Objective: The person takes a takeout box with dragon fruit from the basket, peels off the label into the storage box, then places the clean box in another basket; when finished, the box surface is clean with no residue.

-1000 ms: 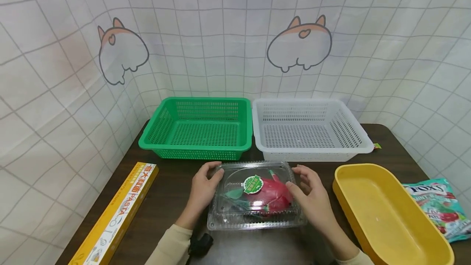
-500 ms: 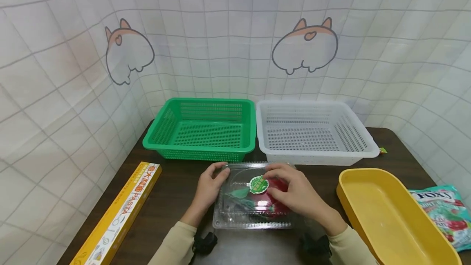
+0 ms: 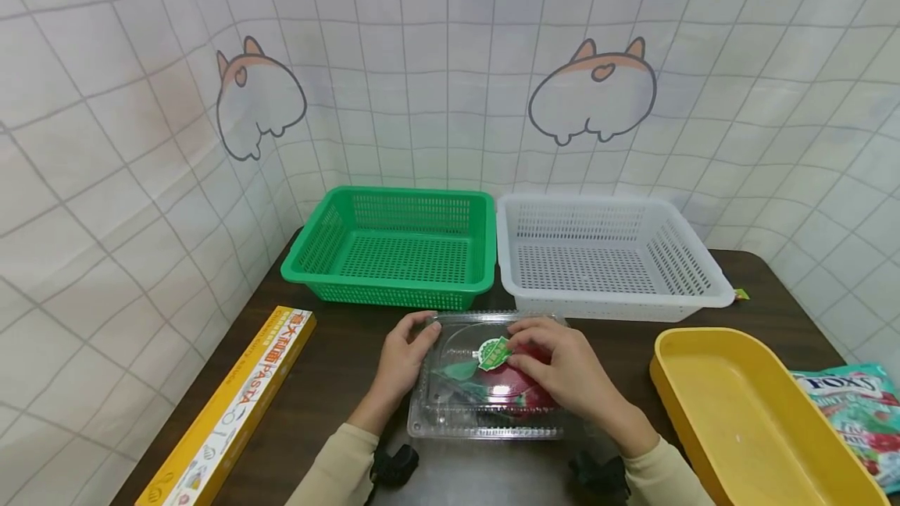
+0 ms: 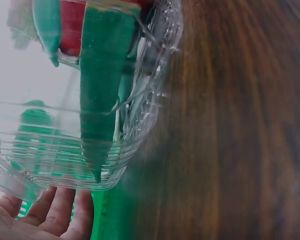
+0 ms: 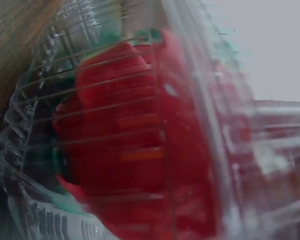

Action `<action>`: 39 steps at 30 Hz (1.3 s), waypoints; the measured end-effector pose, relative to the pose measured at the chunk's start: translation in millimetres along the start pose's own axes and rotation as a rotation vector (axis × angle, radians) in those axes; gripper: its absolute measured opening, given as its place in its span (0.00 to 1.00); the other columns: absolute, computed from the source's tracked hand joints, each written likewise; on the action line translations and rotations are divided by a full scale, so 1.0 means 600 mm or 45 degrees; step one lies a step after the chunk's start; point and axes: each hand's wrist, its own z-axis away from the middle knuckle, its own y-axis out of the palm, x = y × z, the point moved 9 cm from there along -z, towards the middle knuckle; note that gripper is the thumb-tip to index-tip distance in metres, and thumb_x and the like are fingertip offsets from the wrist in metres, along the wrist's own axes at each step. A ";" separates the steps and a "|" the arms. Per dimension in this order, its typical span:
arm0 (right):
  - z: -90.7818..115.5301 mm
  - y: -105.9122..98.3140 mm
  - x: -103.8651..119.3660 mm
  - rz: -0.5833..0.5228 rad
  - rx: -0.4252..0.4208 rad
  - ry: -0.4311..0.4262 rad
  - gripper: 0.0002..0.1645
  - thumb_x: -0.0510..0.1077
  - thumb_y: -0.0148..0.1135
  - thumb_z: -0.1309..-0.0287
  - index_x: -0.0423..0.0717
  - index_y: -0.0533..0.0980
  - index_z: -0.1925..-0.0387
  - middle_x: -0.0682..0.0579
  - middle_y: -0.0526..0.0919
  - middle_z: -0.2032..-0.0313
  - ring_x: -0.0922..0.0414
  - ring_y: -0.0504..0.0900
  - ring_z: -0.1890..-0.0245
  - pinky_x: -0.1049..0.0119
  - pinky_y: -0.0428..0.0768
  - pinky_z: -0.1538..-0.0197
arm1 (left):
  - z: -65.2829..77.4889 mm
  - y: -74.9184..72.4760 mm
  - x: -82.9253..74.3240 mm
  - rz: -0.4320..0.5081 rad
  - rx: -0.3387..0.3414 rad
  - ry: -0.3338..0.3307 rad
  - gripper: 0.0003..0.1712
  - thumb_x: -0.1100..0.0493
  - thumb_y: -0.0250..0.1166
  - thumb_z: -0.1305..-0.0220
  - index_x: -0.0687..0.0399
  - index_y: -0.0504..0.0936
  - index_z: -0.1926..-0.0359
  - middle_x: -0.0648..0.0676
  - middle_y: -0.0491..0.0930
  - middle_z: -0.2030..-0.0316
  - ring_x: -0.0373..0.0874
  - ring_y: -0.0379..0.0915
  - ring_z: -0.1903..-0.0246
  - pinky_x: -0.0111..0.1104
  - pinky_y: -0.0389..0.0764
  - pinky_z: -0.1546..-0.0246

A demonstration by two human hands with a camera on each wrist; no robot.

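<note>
A clear plastic clamshell box [image 3: 464,404] lies on the dark table in front of me, lid down. Inside are a red dragon fruit [image 3: 522,394] with green leaves, and a green round sticker [image 3: 494,351] sits on the lid. My left hand [image 3: 406,354] grips the box's far left corner, thumb on top. My right hand [image 3: 562,373] rests on the lid, fingertips beside the sticker. The left wrist view shows the box wall [image 4: 125,150], a green leaf [image 4: 102,85] and my fingers [image 4: 55,220] under it. The right wrist view is filled by the red fruit [image 5: 135,135] behind ribbed plastic.
Behind the box stand a green basket [image 3: 390,288] and a white basket [image 3: 619,304], side by side against the wall. A yellow tray [image 3: 759,428] lies at the right, with a candy bag [image 3: 854,412] beyond it. A long yellow pasta box [image 3: 239,404] lies at the left.
My right hand has moved from the box's right side onto the lid, by the sticker. The left hand keeps its grip on the corner. The box has not shifted.
</note>
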 end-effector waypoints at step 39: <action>0.067 -0.144 -0.003 -0.179 -0.390 0.027 0.10 0.32 0.70 0.46 0.49 0.83 0.64 0.52 0.85 0.60 0.64 0.82 0.61 0.75 0.80 0.57 | 0.022 -0.007 -0.049 -0.048 -0.003 -0.069 0.19 0.58 0.60 0.30 0.63 0.77 0.42 0.63 0.75 0.43 0.51 0.75 0.60 0.36 0.75 0.63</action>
